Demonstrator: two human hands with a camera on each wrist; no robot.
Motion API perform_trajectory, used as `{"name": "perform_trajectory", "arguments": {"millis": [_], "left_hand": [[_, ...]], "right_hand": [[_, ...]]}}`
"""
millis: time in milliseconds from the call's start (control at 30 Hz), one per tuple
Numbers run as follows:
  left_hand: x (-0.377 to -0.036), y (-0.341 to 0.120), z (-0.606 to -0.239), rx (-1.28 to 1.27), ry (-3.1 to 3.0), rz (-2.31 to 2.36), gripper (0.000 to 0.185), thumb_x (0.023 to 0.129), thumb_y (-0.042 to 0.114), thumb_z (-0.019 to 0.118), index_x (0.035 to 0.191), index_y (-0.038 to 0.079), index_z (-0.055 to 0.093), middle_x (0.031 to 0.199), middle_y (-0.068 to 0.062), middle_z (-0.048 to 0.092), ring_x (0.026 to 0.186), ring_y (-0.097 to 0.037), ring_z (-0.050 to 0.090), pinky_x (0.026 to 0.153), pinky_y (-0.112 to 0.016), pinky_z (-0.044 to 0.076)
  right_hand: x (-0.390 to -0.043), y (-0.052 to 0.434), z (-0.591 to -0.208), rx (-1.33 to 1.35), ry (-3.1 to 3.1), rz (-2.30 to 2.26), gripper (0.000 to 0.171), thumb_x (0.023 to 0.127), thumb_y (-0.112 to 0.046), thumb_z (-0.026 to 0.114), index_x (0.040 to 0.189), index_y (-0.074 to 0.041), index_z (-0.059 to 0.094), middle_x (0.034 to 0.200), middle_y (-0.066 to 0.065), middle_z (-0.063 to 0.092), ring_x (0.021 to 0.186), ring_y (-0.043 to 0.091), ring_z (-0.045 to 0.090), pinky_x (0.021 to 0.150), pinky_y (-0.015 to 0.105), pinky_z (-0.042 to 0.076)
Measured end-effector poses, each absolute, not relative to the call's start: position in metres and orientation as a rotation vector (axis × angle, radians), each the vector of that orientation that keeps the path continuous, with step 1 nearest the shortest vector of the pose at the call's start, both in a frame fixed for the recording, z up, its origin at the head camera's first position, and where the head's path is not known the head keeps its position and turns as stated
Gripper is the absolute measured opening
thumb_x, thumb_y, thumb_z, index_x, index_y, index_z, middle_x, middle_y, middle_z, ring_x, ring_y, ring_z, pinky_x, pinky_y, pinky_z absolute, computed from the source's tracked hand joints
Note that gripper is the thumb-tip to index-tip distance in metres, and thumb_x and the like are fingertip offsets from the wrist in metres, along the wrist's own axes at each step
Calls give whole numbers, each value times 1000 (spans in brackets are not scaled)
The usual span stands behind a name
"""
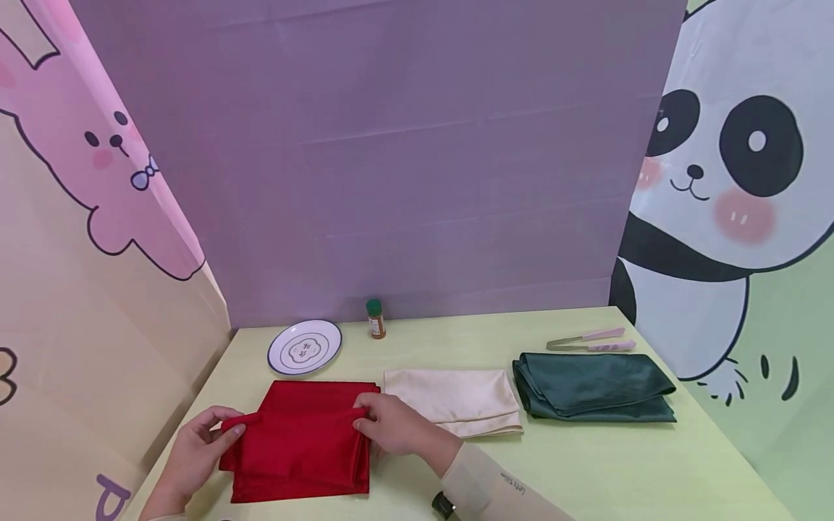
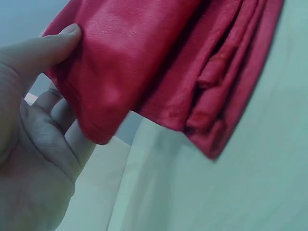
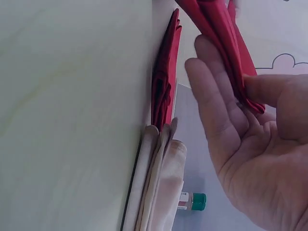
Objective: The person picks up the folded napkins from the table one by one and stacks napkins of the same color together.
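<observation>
A folded red cloth [image 1: 306, 449] lies at the front left of the table, its upper layer raised between two hands. My left hand [image 1: 200, 450] pinches that layer's left corner, thumb on top and fingers beneath. At the opposite side my right hand [image 1: 399, 425] pinches the right corner between thumb and fingers. In the left wrist view the lifted red layer [image 2: 110, 62] hangs over several stacked folds. The right wrist view has the held edge [image 3: 226, 43] clear of the red stack [image 3: 166, 77] lying on the table.
A folded cream cloth [image 1: 449, 398] lies right of the red one, with a folded dark green cloth [image 1: 593, 387] beyond it. Behind are a white plate [image 1: 305, 347], a green-capped spice bottle [image 1: 376, 320] and pink-handled tongs [image 1: 589, 340]. A purple backdrop [image 1: 417, 159] borders the table's rear edge.
</observation>
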State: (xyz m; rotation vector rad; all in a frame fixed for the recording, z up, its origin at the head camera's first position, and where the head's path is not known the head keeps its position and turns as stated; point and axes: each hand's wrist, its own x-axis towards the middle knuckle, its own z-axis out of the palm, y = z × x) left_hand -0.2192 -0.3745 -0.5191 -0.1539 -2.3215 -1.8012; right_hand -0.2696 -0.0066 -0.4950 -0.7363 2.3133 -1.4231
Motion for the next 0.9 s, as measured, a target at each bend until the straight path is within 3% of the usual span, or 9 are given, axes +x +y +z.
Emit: {"name": "perform_trajectory", "arguments": {"millis": [267,633,900], "left_hand": [[-221,-373,-516,-211,-2317,-1710,29,99,2,71,125,-7,63,111,-2,72,80,-23,76,68,-37,64],[-224,-372,-510,-251,-2387,-1696,28,101,-1,66,128,-8,62,115,-20,70,79,-26,75,70,-37,64],[-228,-371,-502,-243,-2424,-1707,30,102,-3,63,130,-10,59,111,-16,69,79,-25,75,72,-36,64]], "right_hand": [[-271,-3,-489,-677,2259,-1529,10,104,-10,65,112,-15,63,87,5,67,64,34,72,59,47,62],[-277,0,-489,-651,2193,-1604,5,104,-8,64,109,-8,63,91,6,69,64,31,73,58,46,63],[-281,2,-488,-613,2133,-1667,7,104,-7,64,111,-7,65,94,9,69,65,33,73,61,50,63]]}}
